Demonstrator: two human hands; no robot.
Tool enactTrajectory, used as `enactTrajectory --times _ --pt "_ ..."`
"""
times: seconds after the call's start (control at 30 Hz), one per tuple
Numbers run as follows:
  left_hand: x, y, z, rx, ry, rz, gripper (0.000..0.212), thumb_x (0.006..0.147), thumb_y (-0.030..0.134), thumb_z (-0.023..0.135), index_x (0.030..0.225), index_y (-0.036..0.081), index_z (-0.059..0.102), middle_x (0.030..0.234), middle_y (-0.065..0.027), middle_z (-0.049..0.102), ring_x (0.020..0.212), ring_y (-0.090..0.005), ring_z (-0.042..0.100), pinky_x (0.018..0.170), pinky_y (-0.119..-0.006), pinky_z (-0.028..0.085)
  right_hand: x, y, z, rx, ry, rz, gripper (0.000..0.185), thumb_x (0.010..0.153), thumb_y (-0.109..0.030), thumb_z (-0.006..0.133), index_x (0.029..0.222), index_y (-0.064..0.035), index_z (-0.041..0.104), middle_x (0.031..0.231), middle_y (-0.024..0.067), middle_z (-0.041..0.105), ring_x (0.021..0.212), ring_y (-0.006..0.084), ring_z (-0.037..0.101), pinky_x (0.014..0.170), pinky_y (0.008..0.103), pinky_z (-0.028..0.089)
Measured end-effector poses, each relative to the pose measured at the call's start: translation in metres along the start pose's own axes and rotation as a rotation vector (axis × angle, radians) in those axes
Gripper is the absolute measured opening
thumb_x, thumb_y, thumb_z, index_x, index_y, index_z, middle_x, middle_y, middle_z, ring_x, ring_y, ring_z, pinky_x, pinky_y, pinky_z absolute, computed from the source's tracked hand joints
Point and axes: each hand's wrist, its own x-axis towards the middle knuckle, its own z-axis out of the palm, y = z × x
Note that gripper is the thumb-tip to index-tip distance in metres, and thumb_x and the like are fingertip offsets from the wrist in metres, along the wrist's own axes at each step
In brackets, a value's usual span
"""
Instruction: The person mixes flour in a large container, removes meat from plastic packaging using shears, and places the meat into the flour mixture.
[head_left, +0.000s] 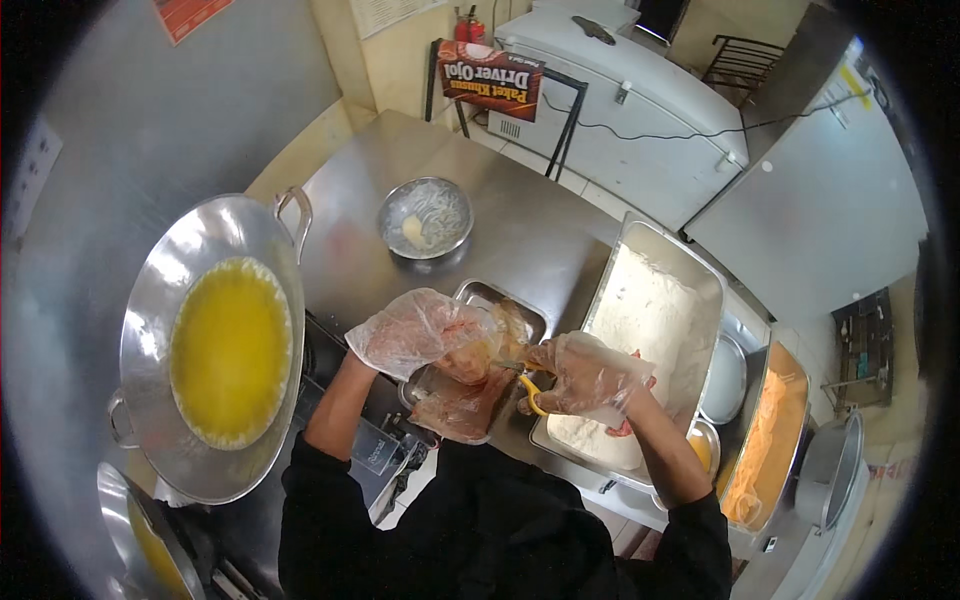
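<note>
Both my hands wear clear plastic gloves. My left hand (439, 330) holds a piece of raw meat (465, 365) above a rectangular steel tray (541, 319). In my right hand (589, 375) is a pair of scissors with yellow handles (532, 394), its blades pointing left at the meat. A clear plastic bag with reddish wet contents (457, 409) lies at the near side of the tray. Just right of my right hand stands a deep steel pan of white flour (649, 300), with some red bits near my wrist.
A large wok of yellow oil (232, 352) stands on the left, a second wok (146, 536) nearer. A steel bowl with pale residue (426, 217) sits on the steel table (517, 202). On the right are a pan of orange food (765, 442) and a grey pot (825, 472).
</note>
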Motion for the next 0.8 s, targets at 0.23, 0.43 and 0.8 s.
enactTrajectory --times 0.23,0.43,0.8 --pt "0.009 0.036 -0.02 0.398 -0.065 0.122 0.023 0.095 0.03 0.06 0.097 0.009 0.069 0.082 -0.0206 0.063 0.077 -0.0413 0.062 0.069 -0.048 0.049 0.004 -0.026 -0.016 0.001 -0.07 0.047 0.062 0.081 -0.051 0.07 0.124 -0.0065 0.066 0.1 0.0201 0.068 0.093 0.0386 0.064 0.088 0.0447 0.05" --pt "0.029 0.064 -0.015 0.447 -0.158 0.139 0.025 0.092 0.032 0.064 0.097 0.009 0.069 0.08 -0.0186 0.063 0.076 -0.0384 0.063 0.069 -0.047 0.049 0.011 -0.015 0.007 -0.057 0.188 -0.044 0.065 0.081 -0.054 0.069 0.125 -0.0062 0.064 0.104 0.0221 0.067 0.099 0.039 0.064 0.094 0.0469 0.049" --pt "0.065 0.065 0.002 0.262 -0.258 0.254 0.027 0.088 0.032 0.071 0.096 0.007 0.068 0.092 -0.0144 0.063 0.083 -0.0334 0.062 0.072 -0.042 0.05 -0.002 0.001 0.013 0.055 0.196 -0.006 0.05 0.085 -0.038 0.07 0.116 -0.0004 0.067 0.102 0.0216 0.068 0.095 0.0388 0.065 0.092 0.0463 0.051"
